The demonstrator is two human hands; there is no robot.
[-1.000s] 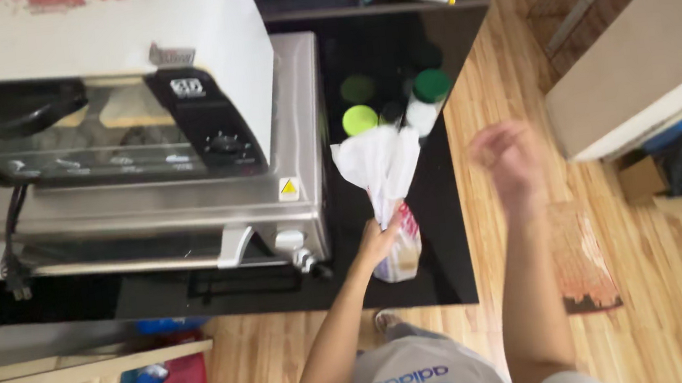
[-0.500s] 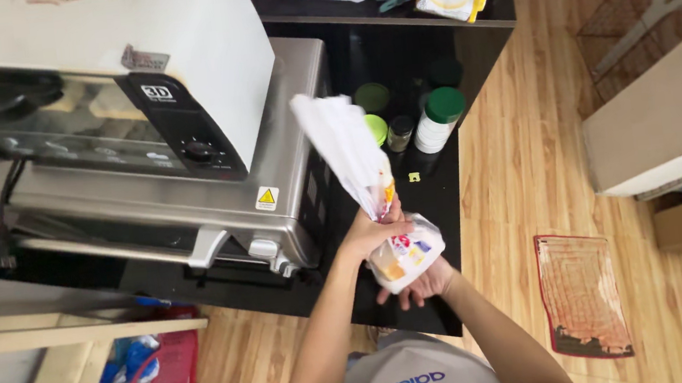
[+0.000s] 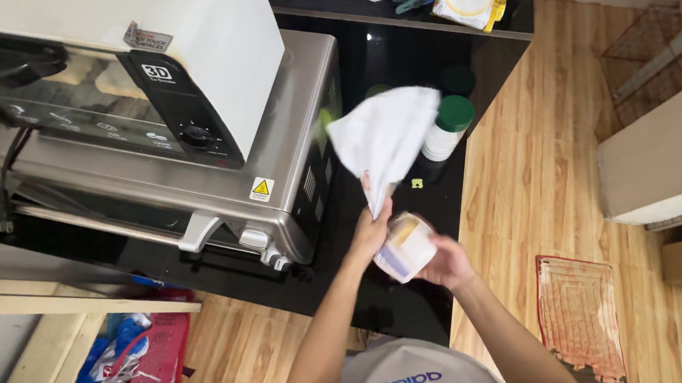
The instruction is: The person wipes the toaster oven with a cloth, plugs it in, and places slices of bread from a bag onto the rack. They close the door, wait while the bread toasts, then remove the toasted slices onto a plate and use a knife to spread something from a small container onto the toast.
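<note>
A wooden plank floor surrounds a black glossy table. At the far left, a red basket sits on the floor beside a wooden frame. On the table, a silver oven carries a white appliance with a black control panel. Right of the oven, the left hand is closed, pinching the twisted neck of a white plastic bag; the loose top of the bag fans upward. The filled lower part of the bag is held above the front edge of the table. The right hand cups that lower part from below, fingers curled against it. Behind the bag stands 1 white jar with a green lid. A red mat lies on the floor at right.
</note>
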